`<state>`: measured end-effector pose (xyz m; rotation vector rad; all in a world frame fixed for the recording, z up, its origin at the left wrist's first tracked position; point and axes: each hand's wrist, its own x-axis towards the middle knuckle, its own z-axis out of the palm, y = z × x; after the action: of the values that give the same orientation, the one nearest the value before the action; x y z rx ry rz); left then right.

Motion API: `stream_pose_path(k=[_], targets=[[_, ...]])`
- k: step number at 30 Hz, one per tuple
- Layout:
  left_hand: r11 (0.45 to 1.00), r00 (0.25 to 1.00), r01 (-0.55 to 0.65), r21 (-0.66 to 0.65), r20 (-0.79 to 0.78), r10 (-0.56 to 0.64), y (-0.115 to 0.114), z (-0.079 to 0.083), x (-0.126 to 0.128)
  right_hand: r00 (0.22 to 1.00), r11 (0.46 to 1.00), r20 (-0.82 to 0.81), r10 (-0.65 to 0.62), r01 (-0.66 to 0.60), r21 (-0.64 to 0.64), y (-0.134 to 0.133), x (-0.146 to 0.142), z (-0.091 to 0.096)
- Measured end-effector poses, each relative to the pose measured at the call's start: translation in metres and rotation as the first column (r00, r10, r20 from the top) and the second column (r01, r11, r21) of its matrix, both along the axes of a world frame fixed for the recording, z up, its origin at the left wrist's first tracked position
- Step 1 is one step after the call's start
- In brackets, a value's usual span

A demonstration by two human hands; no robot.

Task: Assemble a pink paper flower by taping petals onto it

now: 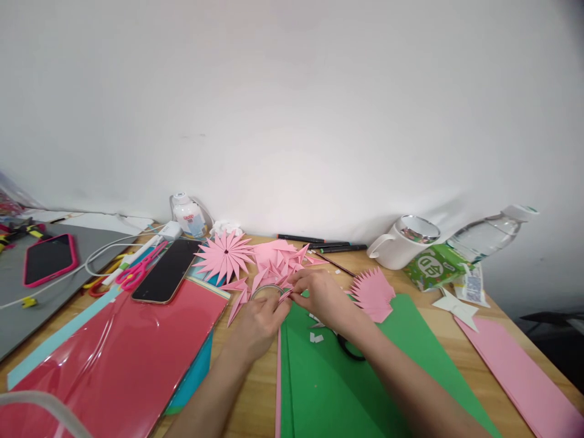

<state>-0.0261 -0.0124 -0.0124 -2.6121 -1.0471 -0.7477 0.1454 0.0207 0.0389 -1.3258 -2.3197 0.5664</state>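
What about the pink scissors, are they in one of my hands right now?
No, the pink scissors lie beside the gold-edged phone, while your left hand and right hand hold folded pink paper.

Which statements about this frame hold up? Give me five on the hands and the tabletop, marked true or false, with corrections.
1. The left hand and right hand meet at a folded pink piece. True.
2. The water bottle stands left of the white mug. False: the bottle is right of the mug.
3. White paper scraps lie on green paper. True.
4. The pink-handled scissors lie on the green paper. False: the scissors lie beside the black phone.
5. Another phone has a pink case. True.
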Motion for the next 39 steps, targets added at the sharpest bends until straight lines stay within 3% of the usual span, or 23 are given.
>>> stream_pose_path(k=[9, 18, 24, 27, 32, 39], targets=[[0.997, 0.997, 0.011, -0.074, 0.077, -0.005, 0.000, 0.002, -0.001, 0.990, 0.990, -0.045, 0.131, -0.128, 0.053, 0.001, 0.003, -0.003], [0.991, 0.975, 0.026, -0.129, 0.221, 0.003, 0.004, -0.002, 0.000, 0.981, 0.965, 0.091, 0.173, -0.187, 0.183, 0.002, 0.005, -0.009], [0.981, 0.959, 0.063, -0.186, 0.284, -0.008, 0.004, -0.003, 0.002, 0.969, 0.958, 0.080, 0.234, -0.244, 0.152, 0.004, 0.011, -0.004], [0.971, 0.962, 0.074, -0.226, 0.272, -0.010, 0.004, -0.003, 0.001, 0.966, 0.961, 0.080, 0.244, -0.252, 0.116, 0.005, 0.013, 0.000], [0.980, 0.973, 0.096, -0.177, 0.224, -0.055, 0.003, -0.002, 0.001, 0.960, 0.967, 0.155, 0.234, -0.247, 0.065, 0.004, 0.013, 0.002], [0.976, 0.953, 0.092, -0.197, 0.301, -0.029, 0.005, 0.002, 0.002, 0.940, 0.941, 0.260, 0.222, -0.276, 0.195, 0.003, 0.013, -0.004]])
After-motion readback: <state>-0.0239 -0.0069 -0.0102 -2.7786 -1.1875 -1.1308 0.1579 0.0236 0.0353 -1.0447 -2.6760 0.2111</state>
